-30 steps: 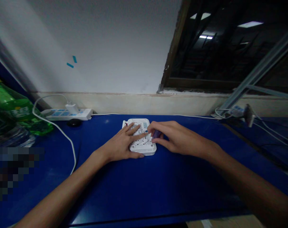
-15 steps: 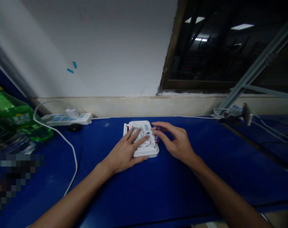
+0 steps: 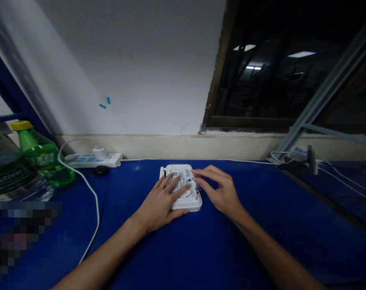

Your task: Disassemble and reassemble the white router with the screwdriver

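A white router [image 3: 193, 204] with a vented underside lies face down on the blue table. My left hand [image 3: 161, 199] rests flat over it, fingers spread across the casing and the thumb along its near edge. At the router's right side, my right hand [image 3: 221, 189] pinches a small screwdriver [image 3: 197, 188] with a purple-red handle between thumb and fingertips. The screwdriver stands nearly upright, its tip at the near right corner of the casing. Whether the tip sits in a screw is too small to tell.
A white power strip [image 3: 110, 160] with a plugged-in charger stands by the wall, a black mouse [image 3: 100, 170] before it. A white cable [image 3: 94, 193] runs down the table's left. Bottles, including a green one [image 3: 45, 157], stand far left. A metal brace [image 3: 297, 135] and cables are at right.
The camera view has tilted, so everything sits lower in the picture. The screwdriver now stands a little more upright in my right fingers. My left hand stays on the router.
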`<state>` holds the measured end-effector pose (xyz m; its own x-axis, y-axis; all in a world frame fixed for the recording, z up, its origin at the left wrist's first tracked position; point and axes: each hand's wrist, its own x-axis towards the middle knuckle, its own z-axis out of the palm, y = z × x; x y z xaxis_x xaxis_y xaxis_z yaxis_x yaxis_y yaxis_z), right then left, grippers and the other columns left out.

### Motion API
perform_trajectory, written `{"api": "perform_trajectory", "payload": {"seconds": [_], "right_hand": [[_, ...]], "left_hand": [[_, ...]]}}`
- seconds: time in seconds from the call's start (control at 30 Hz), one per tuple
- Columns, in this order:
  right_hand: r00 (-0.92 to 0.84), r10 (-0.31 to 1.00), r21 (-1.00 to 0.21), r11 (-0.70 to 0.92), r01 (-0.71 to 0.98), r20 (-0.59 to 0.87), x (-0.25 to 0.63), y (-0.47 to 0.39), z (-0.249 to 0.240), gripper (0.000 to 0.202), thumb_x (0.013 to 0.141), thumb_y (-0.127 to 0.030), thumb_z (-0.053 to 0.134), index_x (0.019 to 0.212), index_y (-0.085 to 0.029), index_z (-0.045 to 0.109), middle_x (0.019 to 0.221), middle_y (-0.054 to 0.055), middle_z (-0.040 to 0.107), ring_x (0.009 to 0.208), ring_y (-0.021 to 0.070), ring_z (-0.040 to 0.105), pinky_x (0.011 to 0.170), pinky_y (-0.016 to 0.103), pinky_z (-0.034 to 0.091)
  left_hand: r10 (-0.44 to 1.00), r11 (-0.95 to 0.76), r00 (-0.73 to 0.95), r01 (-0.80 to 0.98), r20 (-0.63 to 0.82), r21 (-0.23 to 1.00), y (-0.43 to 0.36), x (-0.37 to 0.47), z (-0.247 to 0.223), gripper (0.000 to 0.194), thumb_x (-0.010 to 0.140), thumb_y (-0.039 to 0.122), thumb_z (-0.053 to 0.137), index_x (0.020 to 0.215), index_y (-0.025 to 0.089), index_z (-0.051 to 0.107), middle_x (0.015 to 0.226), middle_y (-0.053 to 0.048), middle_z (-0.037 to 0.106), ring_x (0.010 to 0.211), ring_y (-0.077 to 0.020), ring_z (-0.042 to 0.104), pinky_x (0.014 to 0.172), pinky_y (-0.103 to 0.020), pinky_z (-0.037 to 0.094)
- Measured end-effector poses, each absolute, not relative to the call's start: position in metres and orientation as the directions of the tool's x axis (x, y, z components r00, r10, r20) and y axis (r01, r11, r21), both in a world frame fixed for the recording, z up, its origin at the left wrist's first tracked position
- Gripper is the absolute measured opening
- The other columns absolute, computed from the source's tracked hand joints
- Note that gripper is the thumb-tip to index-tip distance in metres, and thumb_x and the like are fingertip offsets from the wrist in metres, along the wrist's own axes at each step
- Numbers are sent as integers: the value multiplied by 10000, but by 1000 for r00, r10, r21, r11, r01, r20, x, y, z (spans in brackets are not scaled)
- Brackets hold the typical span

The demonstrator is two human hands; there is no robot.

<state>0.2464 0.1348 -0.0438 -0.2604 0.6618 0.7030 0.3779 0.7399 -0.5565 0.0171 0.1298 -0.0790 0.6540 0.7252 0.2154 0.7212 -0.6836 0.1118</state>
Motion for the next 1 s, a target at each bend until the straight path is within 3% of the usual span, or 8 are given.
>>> {"api": "perform_trajectory", "payload": {"seconds": [0.1,0.23,0.3,0.5,0.7,0.8,0.9,1.0], "right_hand": [[-213,656,-527,725,444,724,246,136,-45,188,905,-278,671,1068,-255,762,848,40,631,782,184,610,697,343,515],[-313,656,-517,744,424,687,250,136,-43,346,990,-209,518,1304,-276,646,1162,74,666,1109,219,591,967,416,471],[-351,638,-522,767,374,686,253,137,-42,374,999,-176,489,1329,-290,623,1197,58,683,1157,217,573,1003,430,452],[-236,632,-520,756,397,738,257,142,-44,180,878,-232,711,1050,-251,760,864,43,665,825,198,591,746,367,491],[-394,650,-554,760,341,649,257,138,-38,381,1008,-177,482,1358,-273,597,1271,67,663,1203,206,565,1036,430,429],[-346,629,-545,777,316,697,256,139,-38,298,956,-180,592,1221,-271,693,1101,51,725,1045,202,630,925,398,492],[-249,611,-501,774,388,751,256,140,-41,183,861,-215,730,1037,-254,764,875,36,696,825,189,618,739,353,500],[-273,622,-474,757,449,734,258,140,-42,258,922,-215,653,1166,-256,725,956,53,691,915,199,613,802,371,494]], "left_hand": [[731,-675,642,729,230,111,128,18,-81,731,928,646,527,1552,357,278,1636,-69,218,1492,-359,199,1200,-566,231],[736,-671,635,731,235,128,127,18,-80,733,922,650,537,1548,358,290,1631,-77,230,1487,-367,212,1185,-575,264],[736,-672,639,729,222,129,127,19,-78,718,933,637,528,1548,351,291,1633,-72,224,1488,-363,209,1182,-575,271],[716,-690,655,717,239,103,127,18,-79,730,940,644,509,1554,317,287,1634,-85,218,1494,-350,196,1196,-552,254],[717,-688,653,719,244,97,127,18,-80,725,945,631,511,1556,321,275,1633,-81,222,1494,-349,200,1184,-568,272],[722,-683,651,724,232,97,126,18,-79,729,944,636,508,1558,320,273,1635,-81,214,1496,-352,189,1184,-568,272],[720,-687,656,721,228,97,127,18,-79,734,948,645,492,1562,314,265,1640,-74,199,1500,-346,177,1195,-557,254],[715,-691,658,716,238,98,127,17,-81,733,948,650,486,1561,314,266,1643,-69,190,1503,-341,165,1202,-548,244]]}}
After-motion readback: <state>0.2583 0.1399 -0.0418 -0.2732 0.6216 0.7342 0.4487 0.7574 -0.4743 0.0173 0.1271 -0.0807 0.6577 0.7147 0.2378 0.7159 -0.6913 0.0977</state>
